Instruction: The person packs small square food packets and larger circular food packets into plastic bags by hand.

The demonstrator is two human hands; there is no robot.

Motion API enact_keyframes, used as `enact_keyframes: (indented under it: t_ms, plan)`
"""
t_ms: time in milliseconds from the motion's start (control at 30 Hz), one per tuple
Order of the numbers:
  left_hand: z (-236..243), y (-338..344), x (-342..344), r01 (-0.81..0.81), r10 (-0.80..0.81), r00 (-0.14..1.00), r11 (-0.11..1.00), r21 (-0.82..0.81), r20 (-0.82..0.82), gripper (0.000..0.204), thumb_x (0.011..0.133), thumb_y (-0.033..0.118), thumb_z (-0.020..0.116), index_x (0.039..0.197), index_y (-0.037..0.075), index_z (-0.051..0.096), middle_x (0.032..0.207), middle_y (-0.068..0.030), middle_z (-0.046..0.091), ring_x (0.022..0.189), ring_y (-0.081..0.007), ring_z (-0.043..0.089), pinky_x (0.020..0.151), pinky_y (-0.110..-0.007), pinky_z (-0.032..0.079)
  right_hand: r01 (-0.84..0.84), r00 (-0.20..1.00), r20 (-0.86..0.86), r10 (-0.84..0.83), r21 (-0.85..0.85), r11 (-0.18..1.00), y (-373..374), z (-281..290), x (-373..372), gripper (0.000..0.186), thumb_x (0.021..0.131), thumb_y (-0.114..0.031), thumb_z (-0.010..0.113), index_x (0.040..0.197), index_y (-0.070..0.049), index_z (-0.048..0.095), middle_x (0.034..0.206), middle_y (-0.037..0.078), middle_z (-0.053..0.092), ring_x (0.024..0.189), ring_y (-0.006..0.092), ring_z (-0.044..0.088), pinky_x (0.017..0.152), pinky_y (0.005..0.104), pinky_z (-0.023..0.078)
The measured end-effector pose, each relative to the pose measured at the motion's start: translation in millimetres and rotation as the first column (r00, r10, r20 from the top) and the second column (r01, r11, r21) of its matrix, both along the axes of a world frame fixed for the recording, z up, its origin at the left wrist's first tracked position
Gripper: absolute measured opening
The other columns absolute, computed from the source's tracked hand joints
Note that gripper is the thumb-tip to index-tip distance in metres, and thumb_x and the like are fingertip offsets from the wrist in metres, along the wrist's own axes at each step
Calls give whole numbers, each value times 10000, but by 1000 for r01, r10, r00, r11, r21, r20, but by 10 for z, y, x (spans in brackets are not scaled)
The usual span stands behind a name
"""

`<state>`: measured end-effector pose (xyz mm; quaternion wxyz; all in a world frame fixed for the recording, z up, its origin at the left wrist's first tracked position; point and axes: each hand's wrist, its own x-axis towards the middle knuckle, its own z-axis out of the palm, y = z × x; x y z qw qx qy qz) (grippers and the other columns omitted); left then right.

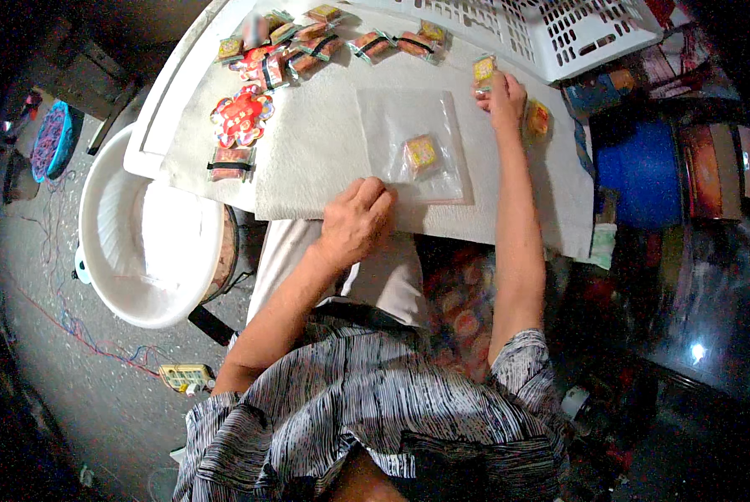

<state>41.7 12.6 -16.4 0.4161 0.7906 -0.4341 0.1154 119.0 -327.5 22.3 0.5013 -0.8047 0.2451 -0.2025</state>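
Observation:
A clear plastic bag (442, 182) lies flat on the pale cloth in front of me, with a small yellow-wrapped square packet (421, 153) inside its outline. My left hand (358, 219) is closed at the bag's near left corner, its fingers curled on the edge; the fingertips are partly hidden. Reaching out to the far right, my right hand (505, 99) pinches another yellow square snack packet (484, 70). Just right of that wrist sits an orange-and-yellow packet (538, 117).
Several wrapped snacks (312, 52) line the table's far side, beside red flower-shaped cards (243, 115). A white slotted basket (588, 38) stands at the far right. On the left is a white tub (153, 243); a power strip (184, 376) lies on the floor. A blue drum (643, 174) stands right.

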Motion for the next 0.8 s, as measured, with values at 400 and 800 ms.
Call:
enact_keyframes:
  t_ms: [400,800]
  plan:
    - [36,-8,-22,-44,43,999,999,-13,-23,185,743,103,647,914,75,581,864,-103,533,789,-315,583,609,-425,476,39,966,207,-155,476,879,779,116,-1343,239,926,-281,618,981,-50,643,814,43,634,604,97,535,484,222,391]
    - [20,-32,-172,-126,122,991,989,-82,-48,180,758,36,643,932,78,620,868,-107,595,681,-330,619,568,-428,508,110,994,-13,-113,361,926,1845,70,-2224,236,922,-289,638,1000,-71,680,779,-37,606,567,29,464,463,190,361]
